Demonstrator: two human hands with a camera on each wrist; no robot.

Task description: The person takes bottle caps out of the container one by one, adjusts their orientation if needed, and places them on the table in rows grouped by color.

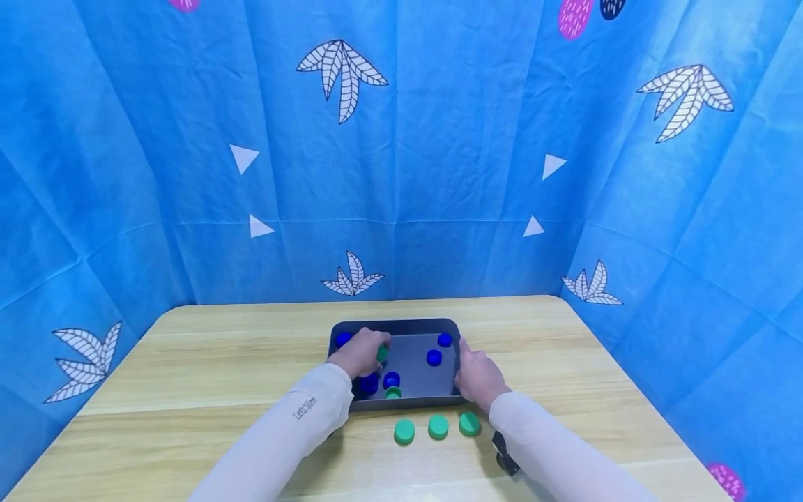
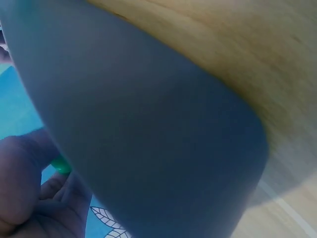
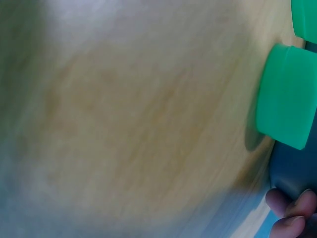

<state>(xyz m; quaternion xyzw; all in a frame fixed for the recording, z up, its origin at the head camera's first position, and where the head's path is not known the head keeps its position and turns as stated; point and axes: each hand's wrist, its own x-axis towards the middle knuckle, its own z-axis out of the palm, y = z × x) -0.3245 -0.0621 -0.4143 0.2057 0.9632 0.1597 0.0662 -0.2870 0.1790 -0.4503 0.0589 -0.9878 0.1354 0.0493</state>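
Note:
A dark grey tray (image 1: 410,345) lies on the table with several blue caps (image 1: 434,358) scattered in it. Inside its left half, my left hand (image 1: 364,353) pinches a green cap (image 1: 382,354) between thumb and fingers. The left wrist view shows that green cap (image 2: 61,164) partly, behind the tray's outer wall (image 2: 143,119). Another green cap (image 1: 393,393), hollow side up, sits by the tray's near wall. At the right wall, my right hand (image 1: 479,376) holds the tray's edge, its fingers (image 3: 290,227) curled against it in the right wrist view.
Three green caps stand in a row in front of the tray: a left one (image 1: 404,431), a middle one (image 1: 438,427) and a right one (image 1: 469,424) close to my right wrist. Blue patterned cloth (image 1: 395,153) hangs behind and beside the wooden table (image 1: 251,348).

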